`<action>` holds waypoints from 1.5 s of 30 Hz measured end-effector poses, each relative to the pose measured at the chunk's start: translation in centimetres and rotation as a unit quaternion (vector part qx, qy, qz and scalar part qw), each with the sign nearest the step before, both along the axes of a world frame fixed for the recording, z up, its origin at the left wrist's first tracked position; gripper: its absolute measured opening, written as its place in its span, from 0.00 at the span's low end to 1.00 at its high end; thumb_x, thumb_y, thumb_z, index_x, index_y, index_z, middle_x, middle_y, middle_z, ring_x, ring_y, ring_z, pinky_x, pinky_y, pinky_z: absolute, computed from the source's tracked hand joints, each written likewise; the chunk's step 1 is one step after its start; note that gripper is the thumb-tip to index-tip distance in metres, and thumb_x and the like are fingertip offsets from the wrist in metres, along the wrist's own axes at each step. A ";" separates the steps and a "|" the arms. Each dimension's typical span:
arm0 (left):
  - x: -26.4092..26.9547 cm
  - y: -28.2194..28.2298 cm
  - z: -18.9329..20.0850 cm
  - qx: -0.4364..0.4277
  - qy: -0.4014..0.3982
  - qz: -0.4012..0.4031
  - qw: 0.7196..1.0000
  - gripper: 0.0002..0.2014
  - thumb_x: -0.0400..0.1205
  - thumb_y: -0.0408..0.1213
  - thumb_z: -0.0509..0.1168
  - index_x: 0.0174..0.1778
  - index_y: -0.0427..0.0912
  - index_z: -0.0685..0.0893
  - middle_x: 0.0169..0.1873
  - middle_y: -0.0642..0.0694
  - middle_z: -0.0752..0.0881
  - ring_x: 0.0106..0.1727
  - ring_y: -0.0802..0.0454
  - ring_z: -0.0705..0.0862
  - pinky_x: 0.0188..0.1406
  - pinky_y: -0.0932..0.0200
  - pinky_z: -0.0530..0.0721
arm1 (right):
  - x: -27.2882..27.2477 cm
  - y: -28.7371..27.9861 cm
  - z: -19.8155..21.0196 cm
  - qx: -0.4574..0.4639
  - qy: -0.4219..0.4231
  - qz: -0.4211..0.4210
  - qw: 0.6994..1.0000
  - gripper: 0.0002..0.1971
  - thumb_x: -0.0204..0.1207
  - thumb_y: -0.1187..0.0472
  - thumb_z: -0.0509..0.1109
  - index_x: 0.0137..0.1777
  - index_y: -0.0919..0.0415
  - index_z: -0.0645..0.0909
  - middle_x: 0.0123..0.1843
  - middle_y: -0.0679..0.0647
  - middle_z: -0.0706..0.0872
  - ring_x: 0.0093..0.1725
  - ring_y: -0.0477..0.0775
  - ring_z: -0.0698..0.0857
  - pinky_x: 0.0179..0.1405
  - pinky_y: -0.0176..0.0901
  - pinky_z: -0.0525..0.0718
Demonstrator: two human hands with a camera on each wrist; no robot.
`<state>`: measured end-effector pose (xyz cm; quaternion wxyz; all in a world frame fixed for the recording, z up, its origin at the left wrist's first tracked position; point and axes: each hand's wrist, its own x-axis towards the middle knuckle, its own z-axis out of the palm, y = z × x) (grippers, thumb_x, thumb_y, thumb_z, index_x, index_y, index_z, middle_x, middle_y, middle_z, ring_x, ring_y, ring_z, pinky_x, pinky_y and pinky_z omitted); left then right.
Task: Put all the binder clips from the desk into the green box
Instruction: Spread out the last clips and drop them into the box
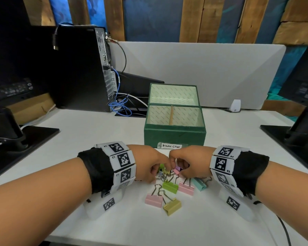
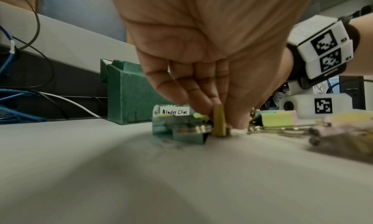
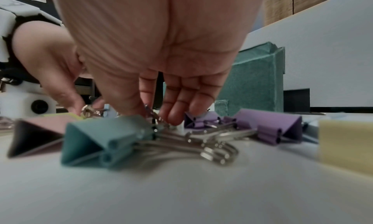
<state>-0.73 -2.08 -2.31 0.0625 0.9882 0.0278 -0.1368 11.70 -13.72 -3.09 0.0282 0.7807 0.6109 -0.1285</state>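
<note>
Binder clips [image 1: 169, 189] lay in a loose cluster at the lower centre of the head view, on the white desk [image 1: 96, 135], just below the green box [image 1: 174, 134], which stood open at mid-frame. The left hand [image 1: 148, 163] reached in from the left, its fingertips pinching a small olive-yellow clip [image 2: 219, 121] upright against the desk. The right hand [image 1: 194, 161] came in from the right, fingers curled down among small pink and purple clips; whether it actually gripped one could not be told. Larger clips lay apart below the hands: a lime one [image 1: 170, 187], two pink, a teal clip [image 3: 105, 141] and an olive one [image 1: 172, 206].
</note>
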 end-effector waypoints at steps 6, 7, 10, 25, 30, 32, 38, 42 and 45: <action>1.0 0.1 -0.3 0.026 0.014 0.018 0.999 0.16 0.78 0.41 0.68 0.62 0.53 0.81 0.41 0.55 0.80 0.42 0.57 0.77 0.34 0.72 0.70 | 0.1 0.0 0.0 -0.002 0.002 0.012 1.000 0.19 0.75 0.58 0.68 0.65 0.45 0.74 0.46 0.45 0.78 0.45 0.49 0.77 0.32 0.31 0.70; 0.9 0.2 -0.3 0.029 0.013 0.019 0.999 0.16 0.78 0.41 0.68 0.62 0.52 0.81 0.41 0.56 0.80 0.41 0.57 0.77 0.35 0.72 0.71 | 0.1 0.1 -0.1 -0.001 0.004 0.015 1.000 0.18 0.75 0.58 0.68 0.64 0.45 0.75 0.46 0.45 0.78 0.45 0.49 0.77 0.34 0.34 0.73; 1.0 0.2 -0.4 0.040 0.006 0.015 0.999 0.13 0.78 0.40 0.67 0.58 0.51 0.83 0.40 0.56 0.79 0.41 0.56 0.76 0.34 0.72 0.70 | 0.3 -0.1 -0.3 0.007 -0.003 0.010 1.000 0.15 0.73 0.56 0.69 0.59 0.45 0.77 0.48 0.46 0.78 0.47 0.50 0.78 0.42 0.40 0.76; 0.7 -0.1 -0.3 0.038 0.015 -0.023 0.999 0.04 0.76 0.41 0.69 0.44 0.50 0.82 0.43 0.55 0.78 0.44 0.55 0.76 0.46 0.59 0.77 | 0.0 0.0 0.0 0.007 -0.018 0.072 0.997 0.15 0.73 0.61 0.68 0.60 0.51 0.79 0.57 0.48 0.81 0.49 0.44 0.73 0.46 0.36 0.70; 0.6 -0.1 -0.5 0.028 0.005 -0.020 0.999 0.05 0.75 0.42 0.69 0.45 0.51 0.83 0.44 0.54 0.83 0.45 0.54 0.80 0.47 0.58 0.80 | 0.1 0.1 -0.3 -0.005 -0.016 0.020 1.000 0.13 0.70 0.63 0.70 0.54 0.51 0.79 0.37 0.42 0.75 0.42 0.49 0.76 0.32 0.35 0.71; 0.5 0.0 -0.5 0.026 -0.004 -0.021 0.999 0.05 0.75 0.42 0.69 0.45 0.50 0.83 0.36 0.57 0.79 0.41 0.56 0.77 0.42 0.61 0.78 | 0.1 0.1 -0.3 -0.003 -0.015 0.001 1.000 0.12 0.69 0.63 0.71 0.52 0.50 0.79 0.33 0.41 0.74 0.41 0.49 0.76 0.30 0.33 0.70; 0.6 0.1 -0.4 0.008 0.005 -0.034 0.999 0.17 0.77 0.40 0.68 0.61 0.59 0.80 0.46 0.57 0.83 0.41 0.57 0.76 0.43 0.65 0.75 | 0.1 0.1 -0.3 0.002 -0.030 -0.017 0.999 0.18 0.71 0.61 0.70 0.60 0.49 0.75 0.44 0.47 0.80 0.43 0.51 0.77 0.28 0.34 0.69; 0.8 0.2 -0.6 0.021 0.010 -0.041 0.999 0.19 0.77 0.40 0.67 0.64 0.61 0.81 0.53 0.56 0.85 0.44 0.59 0.76 0.46 0.67 0.75 | 0.1 0.4 -0.5 -0.007 -0.060 0.014 0.998 0.17 0.73 0.61 0.67 0.62 0.49 0.78 0.55 0.51 0.83 0.54 0.54 0.81 0.41 0.38 0.73; 0.8 0.2 -0.7 0.028 0.012 -0.020 0.999 0.18 0.77 0.41 0.67 0.63 0.57 0.81 0.52 0.54 0.86 0.44 0.58 0.77 0.50 0.62 0.78 | 0.4 0.8 -0.5 -0.014 -0.087 0.026 0.996 0.14 0.74 0.65 0.66 0.58 0.55 0.80 0.56 0.53 0.82 0.55 0.55 0.81 0.45 0.40 0.73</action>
